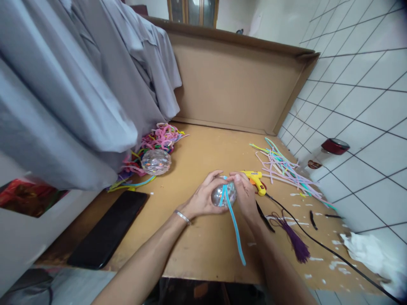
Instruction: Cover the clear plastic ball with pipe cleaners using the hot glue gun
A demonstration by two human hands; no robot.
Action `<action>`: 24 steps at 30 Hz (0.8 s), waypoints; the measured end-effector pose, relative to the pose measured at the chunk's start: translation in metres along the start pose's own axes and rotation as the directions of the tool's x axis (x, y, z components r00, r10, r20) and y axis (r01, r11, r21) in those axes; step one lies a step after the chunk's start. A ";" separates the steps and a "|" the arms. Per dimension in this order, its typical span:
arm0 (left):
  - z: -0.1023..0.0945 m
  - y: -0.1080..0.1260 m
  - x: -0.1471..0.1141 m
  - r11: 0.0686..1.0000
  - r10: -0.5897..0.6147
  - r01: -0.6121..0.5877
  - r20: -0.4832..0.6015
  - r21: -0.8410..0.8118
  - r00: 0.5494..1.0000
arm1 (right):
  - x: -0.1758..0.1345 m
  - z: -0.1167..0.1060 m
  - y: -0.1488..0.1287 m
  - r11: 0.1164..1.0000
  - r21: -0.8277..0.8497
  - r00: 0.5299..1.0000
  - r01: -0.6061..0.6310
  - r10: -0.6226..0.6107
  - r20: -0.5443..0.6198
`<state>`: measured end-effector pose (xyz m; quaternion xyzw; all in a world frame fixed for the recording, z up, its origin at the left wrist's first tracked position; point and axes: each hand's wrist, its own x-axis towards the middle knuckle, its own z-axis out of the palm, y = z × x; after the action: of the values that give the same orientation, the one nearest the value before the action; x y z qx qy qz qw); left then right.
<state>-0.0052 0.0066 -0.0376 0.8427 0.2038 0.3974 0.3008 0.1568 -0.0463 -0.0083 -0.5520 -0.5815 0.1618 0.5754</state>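
My left hand (202, 199) is wrapped round a clear ball (216, 196) with colourful bits in it, holding it just above the table. A light blue pipe cleaner (235, 231) lies over the front of the ball, its long end hanging down to the right. My right hand (244, 195) is at the ball's upper right, its fingers closed on the pipe cleaner near the top; the fingertips are partly hidden. Just beyond that hand lies a yellow glue gun (261, 189), partly covered by it. A second clear ball (156, 162) rests at the left, apart from both hands.
Tangled pink and multicoloured pipe cleaners (163, 136) lie far left, straight ones (280, 163) at the right. A black phone (108, 231), purple cord bundle (295, 241), glue-gun cable (305, 235), white tissue (365, 254) and red-lidded jar (334, 146) are around. Grey cloth (95, 84) hangs left; cardboard (229, 80) stands behind.
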 end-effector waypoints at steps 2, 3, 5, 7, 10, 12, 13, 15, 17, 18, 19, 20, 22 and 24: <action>0.000 0.000 -0.001 1.000 -0.012 0.012 0.003 -0.002 1.000 | 0.000 0.000 0.001 1.000 -0.004 1.000 0.004 -0.004 -0.014; 0.000 -0.001 -0.001 1.000 -0.009 0.009 0.005 -0.006 1.000 | 0.000 0.001 0.002 1.000 -0.008 1.000 0.010 -0.010 -0.007; 0.000 -0.001 -0.001 1.000 0.001 -0.001 0.009 -0.012 1.000 | 0.000 0.001 0.003 1.000 -0.015 0.999 0.020 -0.020 0.027; 0.000 -0.001 0.000 1.000 0.000 0.000 0.020 -0.009 1.000 | 0.001 0.001 0.004 1.000 -0.014 0.998 0.023 -0.022 0.051; 0.001 0.002 0.001 0.999 -0.031 0.031 0.034 0.020 0.999 | 0.002 0.000 0.004 1.000 0.000 0.999 -0.002 0.002 0.037; 0.002 0.004 0.001 0.999 -0.043 0.042 0.039 0.029 0.998 | 0.003 -0.001 0.003 1.000 0.010 0.999 -0.029 0.028 0.030; 0.002 0.005 0.001 0.999 -0.046 0.045 0.040 0.028 0.998 | 0.003 -0.001 0.004 0.999 0.017 0.999 -0.041 0.040 0.029; 0.002 0.006 0.001 0.998 -0.053 0.052 0.042 0.026 0.998 | 0.004 -0.001 0.004 0.997 0.038 0.998 -0.063 0.062 0.024; 0.002 0.006 0.001 0.998 -0.045 0.044 0.048 0.035 0.998 | 0.004 -0.001 0.006 0.993 0.077 0.996 -0.094 0.093 0.013; 0.002 0.005 0.001 0.999 -0.026 0.024 0.051 0.044 0.998 | 0.004 0.000 0.007 0.987 0.110 0.993 -0.115 0.115 0.005; 0.003 0.004 0.000 0.998 0.009 -0.012 0.052 0.060 0.999 | 0.005 0.000 0.007 0.978 0.157 0.990 -0.139 0.143 -0.011; 0.003 0.003 0.000 0.994 0.058 -0.062 0.051 0.085 0.997 | 0.006 0.001 0.008 0.963 0.213 0.984 -0.165 0.176 -0.032; 0.005 0.000 -0.001 0.969 0.182 -0.184 0.026 0.162 0.983 | 0.009 0.000 0.010 0.915 0.343 0.962 -0.214 0.259 -0.092; 0.007 -0.001 -0.001 0.921 0.319 -0.302 -0.031 0.245 0.947 | 0.013 -0.001 0.012 0.847 0.464 0.927 -0.259 0.353 -0.128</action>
<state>0.0003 0.0047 -0.0427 0.8795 0.1239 0.4424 0.1239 0.1661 -0.0318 -0.0112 -0.5075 -0.3704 0.3201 0.7091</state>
